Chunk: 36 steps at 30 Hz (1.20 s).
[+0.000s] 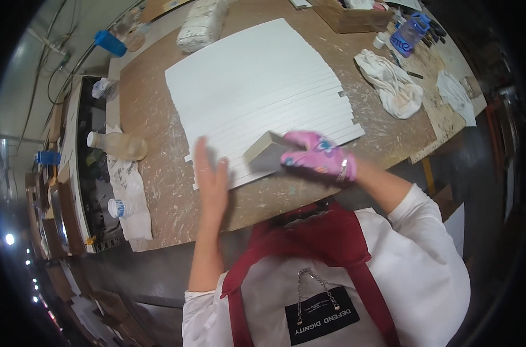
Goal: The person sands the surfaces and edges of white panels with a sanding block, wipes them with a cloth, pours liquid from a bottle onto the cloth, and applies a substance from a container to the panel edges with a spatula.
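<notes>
Bare left hand (212, 176): uneven pressure could push the strip ends out of line; fingers spread with the thumb off to the right, pinching nothing, forearm rising from the lower edge. Blur hides whether it touches.
White strips (254, 84): side by side on the brown tabletop (162, 188), ends staggered; a sideways shove could open gaps.
Rectangular block (267, 155): tilted over the nearer strips; a corner digging in could mark them.
Gloved right hand (316, 156): a loosened hold could drop the block; it pinches the block's right end, forearm slanting in from the right.
</notes>
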{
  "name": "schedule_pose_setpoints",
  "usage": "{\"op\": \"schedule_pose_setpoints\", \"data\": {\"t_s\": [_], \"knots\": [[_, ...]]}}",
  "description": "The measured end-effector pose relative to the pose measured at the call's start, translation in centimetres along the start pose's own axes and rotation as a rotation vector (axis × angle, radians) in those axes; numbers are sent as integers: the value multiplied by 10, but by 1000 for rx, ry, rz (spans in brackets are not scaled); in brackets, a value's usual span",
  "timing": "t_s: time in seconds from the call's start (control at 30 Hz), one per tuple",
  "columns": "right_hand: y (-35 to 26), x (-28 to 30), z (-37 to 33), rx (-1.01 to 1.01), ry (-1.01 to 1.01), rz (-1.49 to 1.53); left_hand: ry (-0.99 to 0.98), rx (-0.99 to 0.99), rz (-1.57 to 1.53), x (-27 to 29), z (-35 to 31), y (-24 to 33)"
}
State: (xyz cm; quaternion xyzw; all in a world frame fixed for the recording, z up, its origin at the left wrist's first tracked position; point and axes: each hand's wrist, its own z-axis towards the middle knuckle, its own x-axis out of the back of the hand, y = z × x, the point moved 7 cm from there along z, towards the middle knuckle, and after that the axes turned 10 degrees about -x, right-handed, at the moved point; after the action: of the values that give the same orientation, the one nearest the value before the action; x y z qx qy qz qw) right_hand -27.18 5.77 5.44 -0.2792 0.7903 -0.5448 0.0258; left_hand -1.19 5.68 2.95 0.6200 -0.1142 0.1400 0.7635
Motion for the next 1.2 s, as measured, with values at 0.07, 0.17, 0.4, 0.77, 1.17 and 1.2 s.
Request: {"op": "schedule_pose_setpoints", "data": {"t_s": [0.07, 0.17, 0.4, 0.77, 1.17, 1.2], "knots": [[-10, 46, 1, 214, 343, -526, 178, -37, 256, 38, 3, -30], [-4, 46, 4, 411, 497, -941, 135, -11, 589, 54, 0, -60], [-15, 25, 18, 558, 485, -1113, 58, 84, 298, 39, -2, -83], [-62, 61, 93, 400, 227, -862, -603, -539, 687, -110, 22, 8], [-134, -173, 240, 761, -90, -1125, -430, -642, 585, -126, 21, -3], [-143, -166, 238, 741, -112, -1166, -398, -634, 601, -121, 24, 1]]}}
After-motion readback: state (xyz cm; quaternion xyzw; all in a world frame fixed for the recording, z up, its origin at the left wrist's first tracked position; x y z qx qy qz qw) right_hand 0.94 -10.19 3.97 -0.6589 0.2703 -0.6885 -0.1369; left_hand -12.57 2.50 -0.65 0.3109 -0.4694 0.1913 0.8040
